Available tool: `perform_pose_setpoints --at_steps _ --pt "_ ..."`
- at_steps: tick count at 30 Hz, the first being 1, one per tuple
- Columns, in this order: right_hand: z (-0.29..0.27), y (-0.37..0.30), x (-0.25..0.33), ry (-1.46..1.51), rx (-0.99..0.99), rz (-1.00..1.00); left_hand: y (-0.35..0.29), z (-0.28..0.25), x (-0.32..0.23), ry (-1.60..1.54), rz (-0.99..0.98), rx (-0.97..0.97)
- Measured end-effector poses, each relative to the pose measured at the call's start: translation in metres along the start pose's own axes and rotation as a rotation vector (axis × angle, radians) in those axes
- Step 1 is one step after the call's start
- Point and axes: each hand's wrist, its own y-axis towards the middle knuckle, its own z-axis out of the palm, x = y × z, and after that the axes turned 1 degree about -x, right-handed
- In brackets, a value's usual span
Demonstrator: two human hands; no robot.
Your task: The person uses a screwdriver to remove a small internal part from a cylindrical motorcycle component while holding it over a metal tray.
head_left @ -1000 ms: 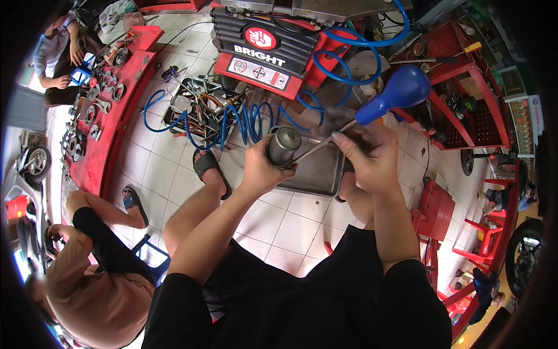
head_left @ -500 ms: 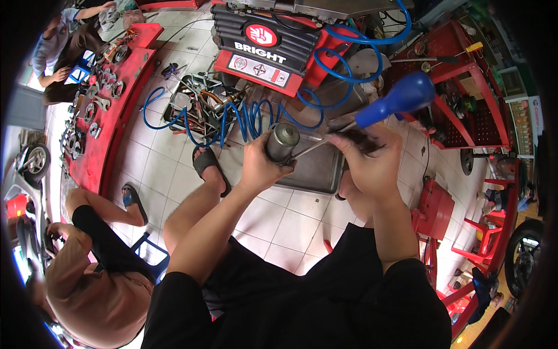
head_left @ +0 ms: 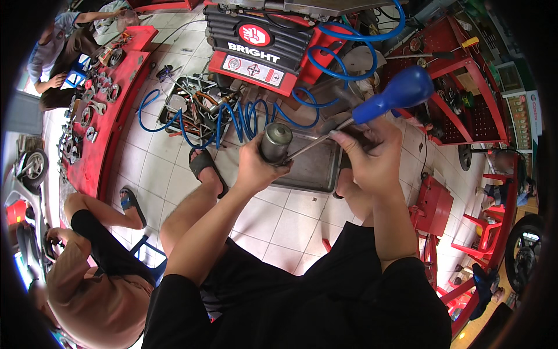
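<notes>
My left hand [head_left: 254, 167] is closed around a grey metal cylinder [head_left: 277, 137] with a small raised knob on its top, held upright above the tray. My right hand [head_left: 375, 157] grips a screwdriver-like tool [head_left: 395, 96] with a thick blue bulb-shaped handle. My right thumb lies along its thin metal shaft, while the fingers behind are mostly hidden. The shaft slants down to the left, and its end reaches the cylinder's lower right side by my left fingers. A blurred grey piece beside the shaft is too smeared to name.
A shallow metal tray [head_left: 314, 168] sits on the tiled floor between my feet. Beyond lie a pile of hand tools [head_left: 195, 107], a coiled blue air hose [head_left: 247, 122] and a red-black machine [head_left: 258, 43]. Parts cover a red bench [head_left: 125, 96] at left. Another person [head_left: 96, 291] sits close on my left.
The view has shifted slightly, so most things sit a little further left. Both hands keep their hold; the shaft still meets the cylinder. The grey piece near the shaft has moved and blurred.
</notes>
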Motion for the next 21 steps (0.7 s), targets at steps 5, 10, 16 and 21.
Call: perform_pose_setpoints --at_steps 5,10,16,21 --pt "-0.011 0.000 -0.003 -0.046 0.093 0.013 0.001 -0.001 -0.005 -0.013 -0.028 0.003" --pt "-0.013 -0.002 -0.003 -0.194 0.156 0.012 0.002 -0.002 -0.011 -0.061 -0.062 0.009" --pt "-0.008 0.003 0.008 0.083 0.126 0.029 0.002 -0.004 -0.009 -0.271 -0.171 -0.014" --pt "-0.021 0.000 0.002 0.068 -0.003 0.065 0.005 -0.009 -0.010 -0.286 -0.177 -0.012"
